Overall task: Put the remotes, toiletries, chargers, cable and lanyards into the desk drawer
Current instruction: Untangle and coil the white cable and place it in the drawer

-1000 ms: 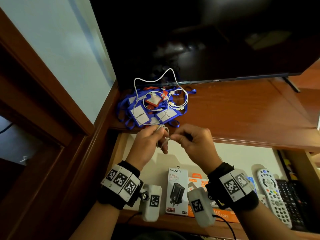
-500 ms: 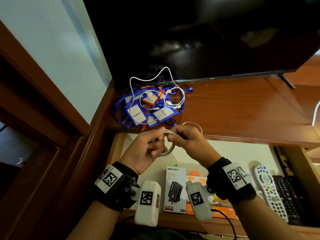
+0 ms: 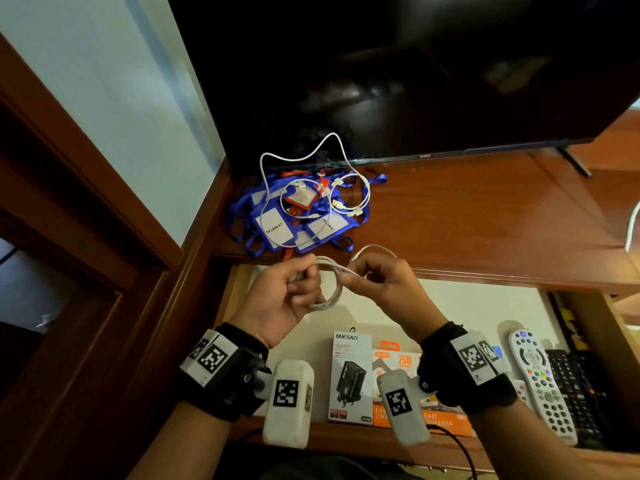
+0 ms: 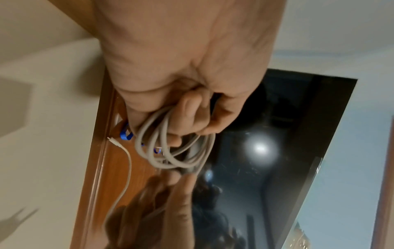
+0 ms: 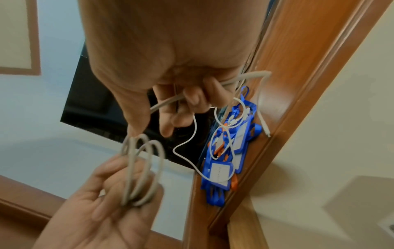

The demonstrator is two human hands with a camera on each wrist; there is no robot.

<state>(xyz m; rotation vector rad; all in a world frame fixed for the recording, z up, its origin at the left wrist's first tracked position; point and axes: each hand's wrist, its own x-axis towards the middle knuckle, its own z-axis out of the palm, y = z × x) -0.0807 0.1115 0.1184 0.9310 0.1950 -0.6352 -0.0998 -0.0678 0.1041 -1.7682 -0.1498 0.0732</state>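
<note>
Over the open drawer [image 3: 450, 306], my left hand [image 3: 287, 289] grips a coil of grey-white cable [image 3: 329, 289] [image 4: 170, 148] [image 5: 138, 171]. My right hand [image 3: 377, 282] pinches the cable's free end [image 5: 170, 101], and its tail loops behind the knuckles to a plug [image 5: 265, 129]. On the desk's back left corner lies a pile of blue lanyards [image 3: 294, 223] [image 5: 221, 161] with white badge cards, and thin white cables [image 3: 346, 188] lie on top of them. Inside the drawer are two charger boxes [image 3: 351, 375], a white remote [image 3: 540, 382] and a black remote [image 3: 578, 393].
A large dark TV [image 3: 415, 71] stands on the brown wooden desk [image 3: 485, 220], its foot [image 3: 575, 162] at the right. A white cable end [image 3: 633, 223] shows at the right edge. A wall and a wooden frame [image 3: 86, 174] close off the left.
The hands have drawn slightly apart and nearer to me over the drawer. The coil in my left hand has grown by another loop, and the free tail is shorter.
</note>
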